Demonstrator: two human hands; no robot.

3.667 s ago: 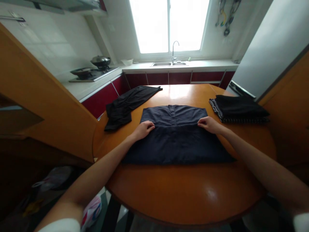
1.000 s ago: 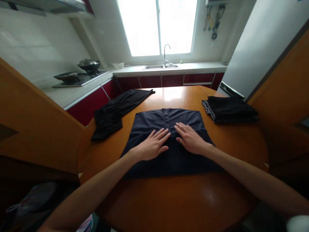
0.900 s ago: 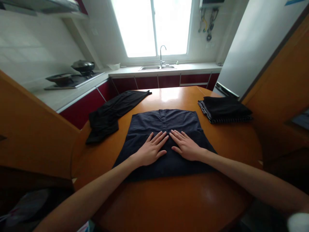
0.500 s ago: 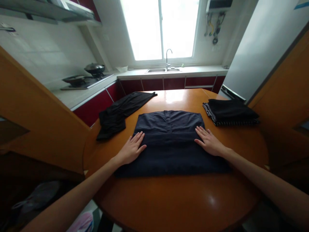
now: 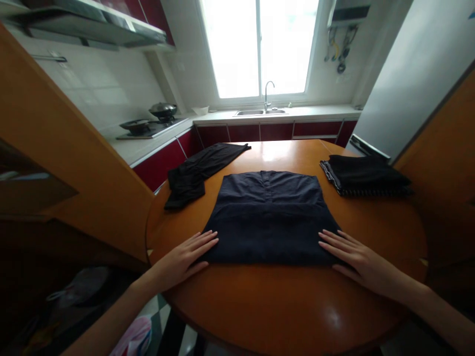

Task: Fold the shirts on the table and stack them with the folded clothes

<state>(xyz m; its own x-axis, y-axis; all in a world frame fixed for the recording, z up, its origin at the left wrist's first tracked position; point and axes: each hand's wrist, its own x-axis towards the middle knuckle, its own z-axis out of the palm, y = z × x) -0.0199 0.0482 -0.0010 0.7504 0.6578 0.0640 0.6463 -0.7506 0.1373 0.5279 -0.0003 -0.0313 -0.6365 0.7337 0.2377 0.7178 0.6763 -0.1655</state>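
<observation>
A dark navy garment (image 5: 269, 217), partly folded over itself with a buttoned placket at its far part, lies flat in the middle of the wooden table (image 5: 282, 306). My left hand (image 5: 187, 257) touches its near left corner, fingers stretched out and palm down. At the near right corner, my right hand (image 5: 352, 254) lies the same way, fingers extended over the cloth. Neither hand grips anything. The garment's corners are partly hidden beneath my fingers.
A crumpled black garment (image 5: 202, 170) lies at the table's back left. Folded dark clothes (image 5: 367, 175) are stacked at the back right. Beyond stand a counter with a sink (image 5: 250, 112), a stove with pans (image 5: 163, 110) and a fridge (image 5: 404, 79).
Both hands have slid from the garment's middle sides toward me, down to its near corners. The view has shifted a little, so everything sits further right.
</observation>
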